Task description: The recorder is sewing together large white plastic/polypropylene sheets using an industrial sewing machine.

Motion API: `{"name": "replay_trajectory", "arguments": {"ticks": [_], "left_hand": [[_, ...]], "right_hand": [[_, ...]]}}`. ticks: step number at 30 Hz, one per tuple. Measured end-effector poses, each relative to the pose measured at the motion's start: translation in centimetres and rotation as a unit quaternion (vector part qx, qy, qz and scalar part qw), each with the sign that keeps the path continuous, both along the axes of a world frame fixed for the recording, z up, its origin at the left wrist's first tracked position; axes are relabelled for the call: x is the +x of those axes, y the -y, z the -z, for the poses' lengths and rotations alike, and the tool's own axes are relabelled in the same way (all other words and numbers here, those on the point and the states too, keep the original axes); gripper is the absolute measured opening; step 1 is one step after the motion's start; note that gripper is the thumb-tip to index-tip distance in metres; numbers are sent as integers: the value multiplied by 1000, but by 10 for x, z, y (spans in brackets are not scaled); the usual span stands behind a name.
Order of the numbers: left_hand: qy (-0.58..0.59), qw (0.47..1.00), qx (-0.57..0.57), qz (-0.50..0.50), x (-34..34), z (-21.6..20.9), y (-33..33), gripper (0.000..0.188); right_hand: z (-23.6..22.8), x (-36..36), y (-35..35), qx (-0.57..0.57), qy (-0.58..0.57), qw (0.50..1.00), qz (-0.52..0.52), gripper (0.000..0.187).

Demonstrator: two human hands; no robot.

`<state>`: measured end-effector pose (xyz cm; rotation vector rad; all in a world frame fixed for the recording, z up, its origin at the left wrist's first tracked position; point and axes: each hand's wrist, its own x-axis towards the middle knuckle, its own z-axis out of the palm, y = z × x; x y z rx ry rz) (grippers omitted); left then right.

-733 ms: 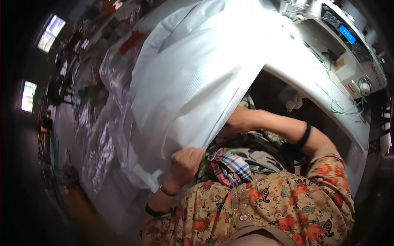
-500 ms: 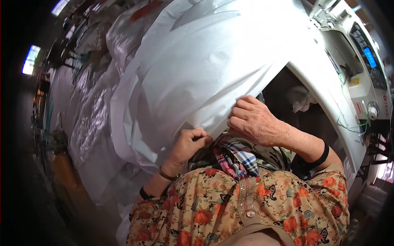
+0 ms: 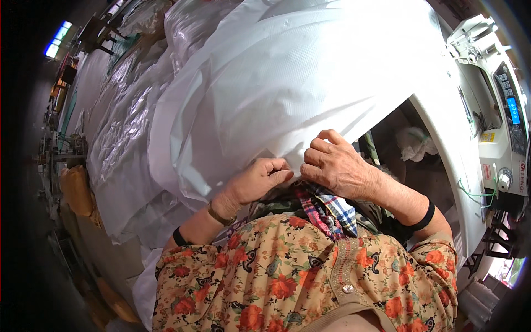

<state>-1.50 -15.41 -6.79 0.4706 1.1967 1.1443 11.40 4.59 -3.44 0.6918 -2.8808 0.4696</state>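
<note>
A large sheet of white woven plastic fabric [image 3: 287, 83] spreads over the table and drapes down toward my lap. Its near edge is pinched by my left hand [image 3: 257, 180], thumb against fingers. Close beside it, my right hand [image 3: 338, 167] is curled on the same edge, knuckles up. Between the two hands the fabric puckers into small folds; the fingertips are partly hidden behind the knuckles. A bunched plaid cloth [image 3: 334, 207] lies in my lap just below the hands.
A white sewing machine [image 3: 506, 138] with a lit blue display stands at the right on a white tabletop [image 3: 442, 130]. Green thread [image 3: 477, 195] hangs by it. A crumpled white bag [image 3: 415, 144] sits under the table's cutout. Glossy plastic sheeting [image 3: 121, 149] is heaped at the left.
My hands have come closer together along the fabric's edge, the right one moving toward the left. The view has shifted, so the sewing machine appears farther right and lower.
</note>
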Motion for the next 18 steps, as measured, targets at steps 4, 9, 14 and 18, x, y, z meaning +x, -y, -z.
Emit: {"name": "replay_trajectory", "arguments": {"ticks": [4, 9, 14, 18], "left_hand": [[-529, 833, 152, -61, 20, -18, 4, 36], [-665, 724, 151, -108, 31, -24, 3, 57], [-550, 799, 182, -159, 34, -26, 5, 46], [-479, 833, 209, -178, 29, -29, 7, 31]], "right_hand": [[-2, -2, 7, 3, -5, 1000, 26, 16], [-7, -4, 13, 16, -32, 998, 55, 18], [-20, -5, 8, 0, -21, 997, 73, 16], [-31, -4, 3, -35, -12, 992, 120, 13]]}}
